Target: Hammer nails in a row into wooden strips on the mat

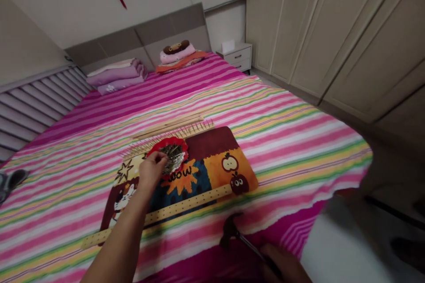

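My left hand [153, 167] reaches over the near left rim of a red scalloped dish [184, 145] heaped with loose nails [172, 152]. Its fingers are pinched together at the heap, and what they hold is too small to make out. Low at the right, my right hand [283, 261] wraps round the handle of a claw hammer [229, 231], the head pointing left over the bed's near edge. A pale wooden strip [189, 204] dotted with small holes or nail heads lies across the front of a colourful printed mat [214, 142], partly behind my left forearm.
Beyond the dish lies a wooden strip with several nails [192, 130] standing up from it, and bare wooden strips [172, 123] behind that. Folded purple bedding [119, 75] and a pink pile [177, 55] rest near the headboard. Wardrobes [299, 26] line the right side.
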A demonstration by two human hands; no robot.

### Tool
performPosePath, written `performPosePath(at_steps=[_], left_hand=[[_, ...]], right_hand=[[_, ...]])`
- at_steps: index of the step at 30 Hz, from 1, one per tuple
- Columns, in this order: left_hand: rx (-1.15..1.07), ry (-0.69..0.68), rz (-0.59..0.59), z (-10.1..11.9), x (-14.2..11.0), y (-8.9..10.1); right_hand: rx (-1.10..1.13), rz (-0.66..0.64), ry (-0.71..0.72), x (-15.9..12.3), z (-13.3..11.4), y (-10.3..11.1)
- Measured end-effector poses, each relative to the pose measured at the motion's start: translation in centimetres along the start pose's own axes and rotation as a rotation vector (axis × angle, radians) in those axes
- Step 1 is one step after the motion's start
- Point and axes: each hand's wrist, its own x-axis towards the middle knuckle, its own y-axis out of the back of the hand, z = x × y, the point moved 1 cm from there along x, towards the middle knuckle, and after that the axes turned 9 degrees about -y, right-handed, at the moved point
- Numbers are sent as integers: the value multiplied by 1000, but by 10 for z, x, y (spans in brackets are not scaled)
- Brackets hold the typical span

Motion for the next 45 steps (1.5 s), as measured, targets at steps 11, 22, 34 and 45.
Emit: performPosePath(at_steps=[11,22,34,45], left_hand=[[-868,244,-255,87,-108,-60],[-748,233,-236,66,-117,-98],[-480,-74,-193,58,-118,-102],[-279,-335,-99,58,-131,-103]], right_hand=[[697,86,-293,-11,-29,32],[866,146,-369,-31,-10,30],[858,182,-355,-34,-26,33],[352,290,-11,-7,-85,87]])
